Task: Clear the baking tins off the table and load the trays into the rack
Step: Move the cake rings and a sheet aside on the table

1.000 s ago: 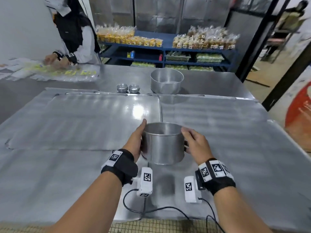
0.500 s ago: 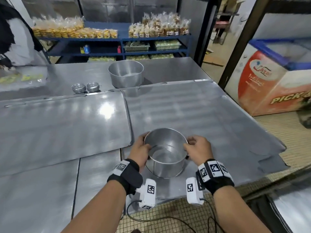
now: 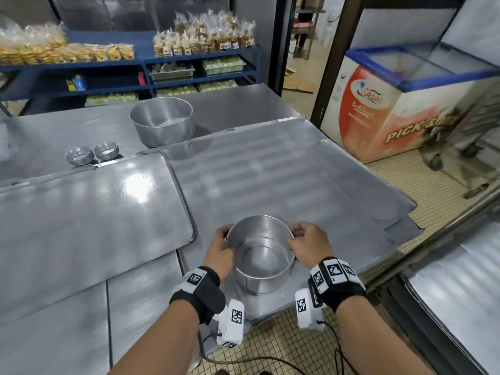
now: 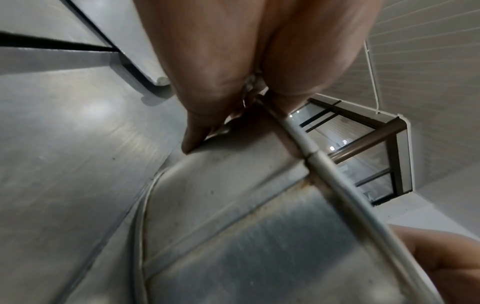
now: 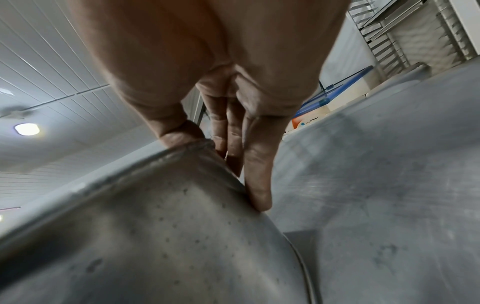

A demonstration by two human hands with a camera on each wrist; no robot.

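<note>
A round, deep metal baking tin [image 3: 261, 259] hangs over the near edge of the table, held between both hands. My left hand [image 3: 220, 246] grips its left rim, thumb inside and fingers outside. My right hand [image 3: 304, 243] pinches the right rim the same way. The left wrist view shows the tin wall [image 4: 259, 236] with my thumb over the rim. In the right wrist view my fingers [image 5: 257, 164] lie down the tin's side [image 5: 168, 236]. A larger tin [image 3: 162, 121] and two small tins [image 3: 92, 154] stand at the far side. Flat metal trays [image 3: 89, 212] cover the table.
A chest freezer [image 3: 400, 104] stands to the right beyond the table. A metal rack [image 5: 405, 30] shows at the far right, and a steel surface [image 3: 465, 288] lies low on my right. Blue shelves [image 3: 130, 66] with bagged goods line the back. Tiled floor lies below the table's edge.
I have turned to the right with the tin in both hands. It has come toward me, to the table's near edge. The person at the left has left the view.
</note>
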